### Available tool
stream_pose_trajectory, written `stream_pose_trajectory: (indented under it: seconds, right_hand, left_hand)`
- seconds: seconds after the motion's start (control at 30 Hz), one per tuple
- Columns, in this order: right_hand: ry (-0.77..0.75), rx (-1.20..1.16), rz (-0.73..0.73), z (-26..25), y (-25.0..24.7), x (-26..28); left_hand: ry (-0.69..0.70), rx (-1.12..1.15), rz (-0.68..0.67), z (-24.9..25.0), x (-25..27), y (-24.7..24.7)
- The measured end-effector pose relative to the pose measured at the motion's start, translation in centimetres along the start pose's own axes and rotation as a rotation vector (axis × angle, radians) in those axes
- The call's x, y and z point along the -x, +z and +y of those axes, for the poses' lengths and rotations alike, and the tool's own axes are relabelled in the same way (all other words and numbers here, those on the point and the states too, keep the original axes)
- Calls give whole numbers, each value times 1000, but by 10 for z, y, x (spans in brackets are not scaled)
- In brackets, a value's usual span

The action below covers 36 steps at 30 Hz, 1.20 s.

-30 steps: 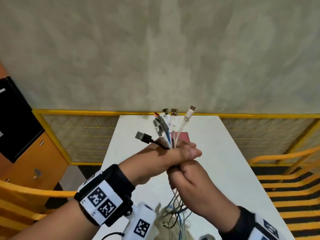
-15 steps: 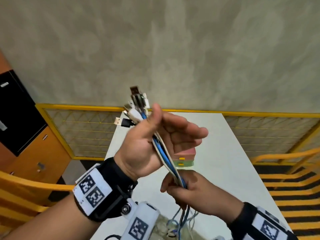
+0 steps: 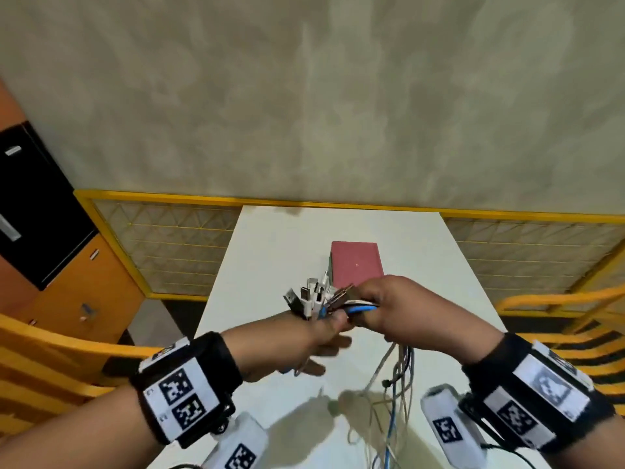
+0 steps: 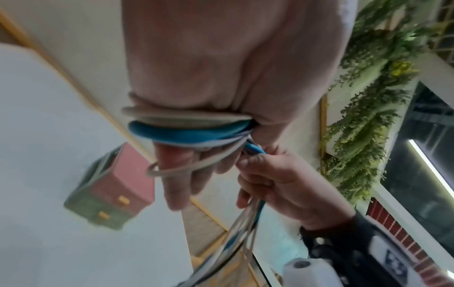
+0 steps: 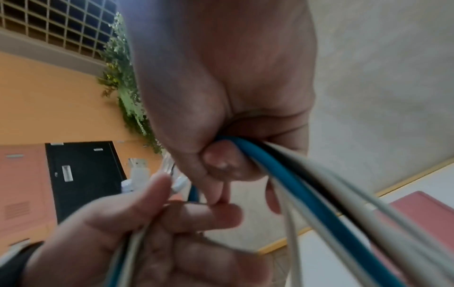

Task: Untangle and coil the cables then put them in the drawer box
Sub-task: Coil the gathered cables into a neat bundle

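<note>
A bundle of several cables (image 3: 361, 309), white, blue and black, is wound in loops (image 4: 186, 126) across my left palm. My left hand (image 3: 326, 333) pins the plug ends (image 3: 309, 296) under its thumb, and they fan out upward. Its fingers (image 4: 176, 186) point straight out through the loops. Just to the right, my right hand (image 3: 380, 304) grips the same bundle in a fist (image 5: 228, 155). The loose tails (image 3: 394, 384) hang down to the white table (image 3: 257, 252). The drawer box (image 3: 356, 264), with a red top and green lower drawers (image 4: 98, 211), stands beyond the hands.
Orange chairs (image 3: 554, 299) stand on both sides of the table. A yellow-framed mesh fence (image 3: 176, 245) runs behind the table, and an orange and black cabinet (image 3: 50, 265) is at the left. Both wrists wear camera bands.
Both hands have come down from chest height. My right hand has carried the bundle up and over my left hand, laying a loop round it; the plug ends now point away from me.
</note>
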State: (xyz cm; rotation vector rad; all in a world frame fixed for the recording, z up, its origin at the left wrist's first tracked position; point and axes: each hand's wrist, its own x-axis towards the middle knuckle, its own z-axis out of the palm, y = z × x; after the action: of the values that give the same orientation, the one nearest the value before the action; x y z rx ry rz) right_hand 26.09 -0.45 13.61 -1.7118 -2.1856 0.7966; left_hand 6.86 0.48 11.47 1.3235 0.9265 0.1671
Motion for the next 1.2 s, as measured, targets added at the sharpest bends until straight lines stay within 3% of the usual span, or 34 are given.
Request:
stream_pose_trajectory:
  seconds: [0.07,0.13,0.27,0.37,0.43,0.53,0.67,0.8,0.97,1.1,1.2]
  right_hand:
    - [-6,-20,66,-7,-1,1]
    - [-59,-7,155,-15,-3,3]
    - [-104,-116,233,-30,-1,15]
    - [-125,-120,287,-34,4,22]
    - [-157,-74,331,-37,12,24]
    - [-193,-47,404,-45,27,26]
    - [-199,136,471,-42,40,23]
    - [-198,115,443,-43,46,21]
    - [-59,-564,366,-35,52,22]
    - [35,-863,14,-17,69,23]
    - [43,-893,-229,-6,76,23]
  left_hand:
    - [142,-54,154,2,-1,1]
    - [236,-32,214,7,-2,3]
    - [266,148,164,14,-6,-6]
    - [342,316,56,10,-8,-9]
    - [384,424,57,17,-7,-4]
    - [395,578,124,26,-11,6]
    - [299,742,192,36,-16,11]
    - [308,794,217,37,-20,7]
    - [435,923,185,44,-20,-10]
    - [534,1028,167,53,-13,-32]
    - [505,910,11,53,2,-32]
